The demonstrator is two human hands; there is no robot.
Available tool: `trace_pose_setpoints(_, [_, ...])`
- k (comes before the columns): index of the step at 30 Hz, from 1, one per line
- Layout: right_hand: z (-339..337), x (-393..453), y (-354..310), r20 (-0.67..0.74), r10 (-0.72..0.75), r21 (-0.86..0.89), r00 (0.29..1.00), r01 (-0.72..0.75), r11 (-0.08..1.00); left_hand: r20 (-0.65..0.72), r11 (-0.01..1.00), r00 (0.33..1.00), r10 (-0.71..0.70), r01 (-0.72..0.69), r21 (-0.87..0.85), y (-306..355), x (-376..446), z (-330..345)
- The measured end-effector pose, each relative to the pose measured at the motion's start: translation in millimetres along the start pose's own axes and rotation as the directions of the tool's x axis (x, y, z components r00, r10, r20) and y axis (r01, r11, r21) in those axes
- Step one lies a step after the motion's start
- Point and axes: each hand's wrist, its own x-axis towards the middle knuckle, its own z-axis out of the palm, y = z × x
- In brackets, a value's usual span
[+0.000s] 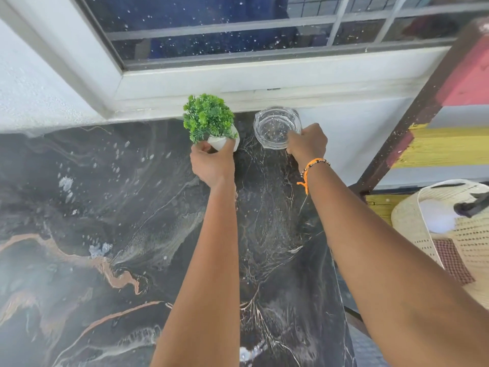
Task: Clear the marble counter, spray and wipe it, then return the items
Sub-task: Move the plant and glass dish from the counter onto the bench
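Note:
A small green plant (208, 116) in a white pot (219, 142) stands at the far edge of the dark marble counter (105, 207), below the window. My left hand (211, 164) grips the pot from the near side, thumb and fingers around it. To its right is a clear glass bowl (275, 127), and my right hand (307, 143) pinches its near right rim. Whether the bowl rests on the counter or is slightly lifted I cannot tell.
A window (238, 27) with a white sill (264, 78) runs along the back wall. At the right stands a painted wooden frame (412, 120). A woven basket (449, 234) holding a checked cloth (449, 260) and a white object sits beyond the counter's right edge.

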Motion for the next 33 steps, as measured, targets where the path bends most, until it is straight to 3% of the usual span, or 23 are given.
trace_pose_setpoints(8, [-55,-51,53,-0.073,-0.033,0.072,0.997,0.038,0.997,0.093,0.991,0.987,0.133,-0.135,0.018,-28,-58,-19])
trace_pose_setpoints(14, [-130,-101,110,-0.142,0.002,0.148,0.99,0.02,0.989,0.265,0.988,0.954,0.14,-0.151,0.022,-56,-150,-18])
trace_pose_setpoints(21, [-237,-155,211,-0.245,0.057,0.123,0.968,-0.028,0.992,0.541,0.964,0.83,0.136,-0.236,0.12,-104,-284,-9])
trace_pose_setpoints(33, [-419,-180,415,-0.386,0.375,0.148,0.842,-0.345,0.927,0.78,0.891,0.622,-0.069,-0.314,0.329,-188,-493,80])
